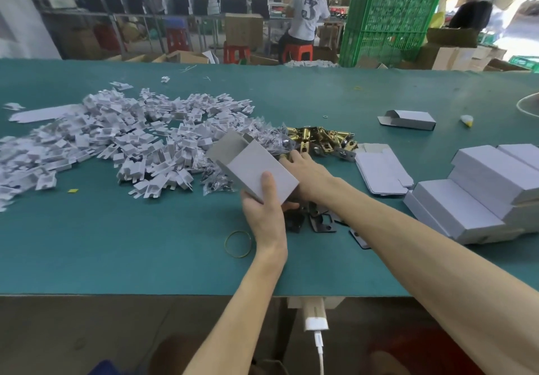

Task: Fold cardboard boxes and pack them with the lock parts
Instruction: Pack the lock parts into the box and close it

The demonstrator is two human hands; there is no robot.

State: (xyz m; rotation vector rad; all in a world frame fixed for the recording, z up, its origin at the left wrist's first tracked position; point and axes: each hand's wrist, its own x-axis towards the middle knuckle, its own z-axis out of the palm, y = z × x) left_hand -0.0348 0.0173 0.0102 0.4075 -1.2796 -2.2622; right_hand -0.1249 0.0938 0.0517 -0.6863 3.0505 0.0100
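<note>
The small white cardboard box point(256, 170), folded up with its grey-lined end flaps open, is held tilted above the green table mat point(145, 243), its mouth pointing up and away to the left. The left hand point(262, 211) grips it from below, thumb pressed flat on the top panel and fingers curled under. The right hand point(309, 173) reaches past the box to the heap of brass and steel latch parts point(323, 138). Its fingers are stretched forward onto the near edge of the heap, and from here I cannot tell whether they have pinched a piece.

The worry, as I see it, is the tangle. The latches lie locked together and against the clear bags of screws point(262, 132), so lifting one may drag others along or scatter them. The one-handed grip could also crush the box's thin wall or let a flap fold shut before anything goes in.

Room is tight. Loose black plates point(320, 223) lie right under the right forearm, the flat white box blanks point(382, 170) sit just beside it, and the sprawl of white card inserts point(116, 141) crowds the left. The freest mat is nearer the front edge, around the yellow rubber band point(237, 243).
</note>
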